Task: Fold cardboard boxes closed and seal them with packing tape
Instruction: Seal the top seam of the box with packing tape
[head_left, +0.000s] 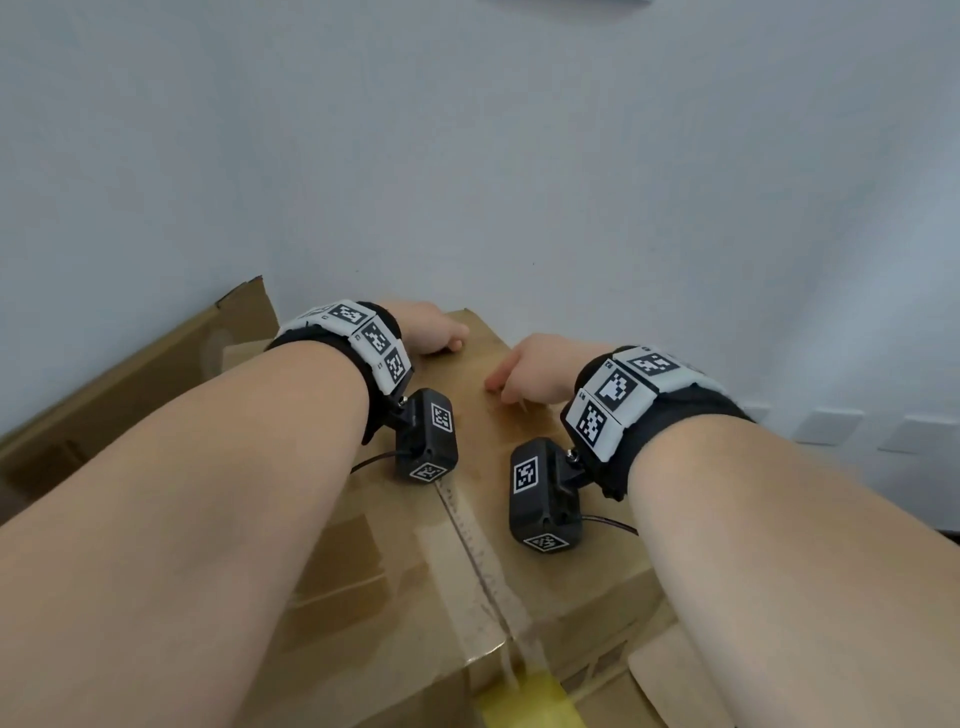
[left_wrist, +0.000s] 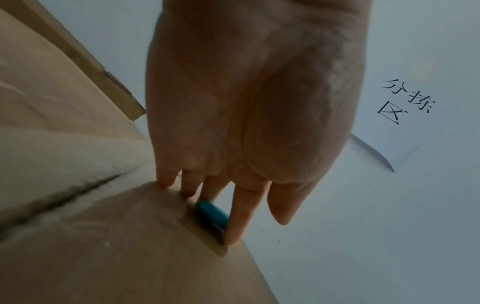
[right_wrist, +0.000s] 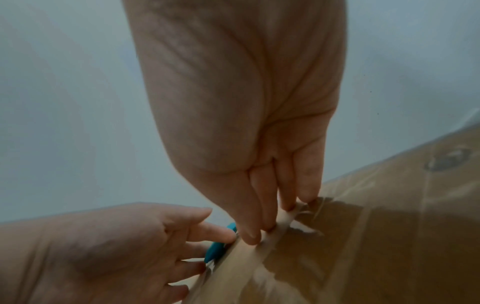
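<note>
Although the brown cardboard box (head_left: 545, 525) already has its top flaps folded shut and a strip of clear packing tape (head_left: 483, 566) laid along the centre seam, the far end of that strip does not look finished. At the box's far edge, the right hand (head_left: 540, 371) presses its straight fingertips (right_wrist: 253, 236) on the loose, crumpled tape end. The left hand (head_left: 434, 332) reaches over the same edge, fingers on the cardboard, with a small teal object (left_wrist: 211, 214) against them; it may be a cutter, but whether the fingers actually grasp it I cannot tell. I judge what remains is freeing and smoothing the tape end down the far side. The box stands close to the pale wall (head_left: 519, 156), so room beyond that edge looks tight. Another open cardboard box (head_left: 156, 364) sits just beside it on the left.
</note>
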